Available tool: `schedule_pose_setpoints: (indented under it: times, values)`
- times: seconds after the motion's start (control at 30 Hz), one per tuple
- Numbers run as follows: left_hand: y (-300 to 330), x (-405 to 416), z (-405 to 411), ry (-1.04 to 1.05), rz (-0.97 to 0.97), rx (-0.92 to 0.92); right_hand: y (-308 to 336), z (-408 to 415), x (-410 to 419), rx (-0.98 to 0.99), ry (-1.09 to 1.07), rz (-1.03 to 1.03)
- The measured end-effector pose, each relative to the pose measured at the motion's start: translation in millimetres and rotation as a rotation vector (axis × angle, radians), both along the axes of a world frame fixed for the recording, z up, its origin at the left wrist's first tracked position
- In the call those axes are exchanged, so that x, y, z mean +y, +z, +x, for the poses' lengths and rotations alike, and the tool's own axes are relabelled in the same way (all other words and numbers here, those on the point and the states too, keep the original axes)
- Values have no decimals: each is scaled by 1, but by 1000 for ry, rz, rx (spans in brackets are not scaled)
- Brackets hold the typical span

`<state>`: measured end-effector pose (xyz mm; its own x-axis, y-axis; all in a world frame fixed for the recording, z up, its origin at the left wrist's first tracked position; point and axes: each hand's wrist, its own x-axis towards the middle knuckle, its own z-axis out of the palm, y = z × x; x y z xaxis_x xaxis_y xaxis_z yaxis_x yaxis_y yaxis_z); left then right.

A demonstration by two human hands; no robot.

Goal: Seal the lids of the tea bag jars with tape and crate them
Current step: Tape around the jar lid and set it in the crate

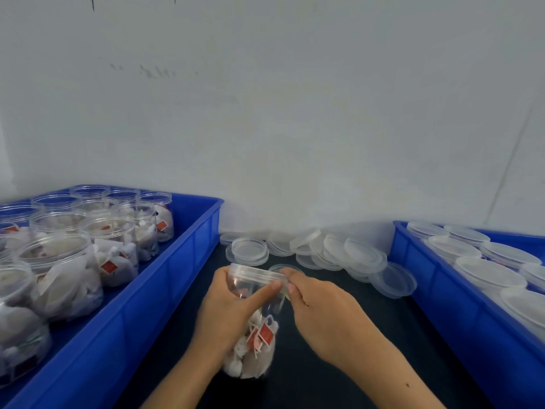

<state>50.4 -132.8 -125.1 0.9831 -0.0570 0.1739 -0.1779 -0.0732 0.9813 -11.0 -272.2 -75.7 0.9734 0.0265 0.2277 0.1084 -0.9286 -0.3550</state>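
Your left hand (233, 308) grips the jar (253, 320) at lower centre of the frame, thumb stretched along its neck. Your right hand (318, 308) pinches at the lid (256, 273) rim; whether tape is between those fingers is too faint to tell. The jar is tilted away from you, so if the left grip slackens it may slide and the lid go on crooked. Loose lids (339, 253) lie just behind; a nudge could scatter them. Open jars wait in the left crate (165, 290), lidded ones in the right crate (442, 290).
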Motion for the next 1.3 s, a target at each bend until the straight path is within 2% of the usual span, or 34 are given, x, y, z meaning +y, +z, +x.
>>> schedule_pose_setpoints:
  times: [0.27, 0.5, 0.6, 1.0, 1.17, 1.3]
  values:
    - [0, 1, -3, -12, -96, 4, -8, -2, -16, 249, -80, 384]
    - [1, -1, -4, -182, -229, 130, -11, -15, -26, 50, -160, 304]
    - [2, 1, -5, -251, -225, 128, -9, -19, -30, -8, -154, 296]
    - [-5, 8, 3, -412, -255, 126, -11, -17, -29, -76, -109, 236]
    - [-7, 8, 3, -363, -232, 107, -21, -12, -21, -110, -128, 263]
    - [-5, -2, -7, -206, -42, -93, -31, -12, -15, -151, -158, 258]
